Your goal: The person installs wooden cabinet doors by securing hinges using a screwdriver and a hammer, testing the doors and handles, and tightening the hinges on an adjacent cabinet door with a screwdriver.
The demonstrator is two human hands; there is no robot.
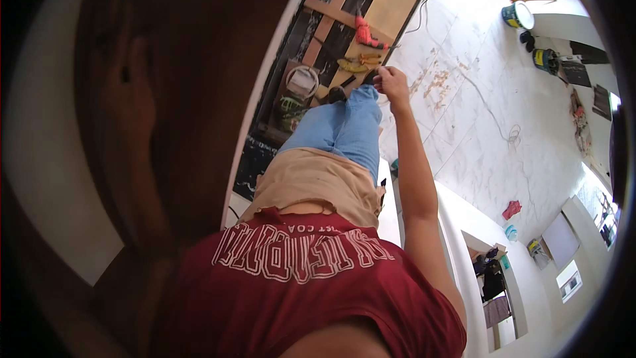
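My left hand point(126, 86) lies in deep shade against a large dark brown panel point(192, 46). Its fingers appear stretched out along the surface. Lower down, my right hand point(392, 84) hangs out past my blue jeans, its fingers curled together. Whatever those fingers may hold is too small to make out. Below it, on a platform of boards, a red power drill point(365, 33) lies beside yellow-handled tools point(361, 63) whose kind is unclear. Near my legs stands a round white-rimmed bucket point(303, 82), with a green patterned container point(289, 114) close by.
Wooden strips point(331, 12) cross the dark platform. A pale cable point(487, 99) trails over the marble-look floor point(457, 139) among brown debris point(437, 81). Farther right are a paint bucket point(518, 16), a dark bucket point(545, 61) and a red cloth point(511, 209). A white-framed opening point(497, 292) stands lower right.
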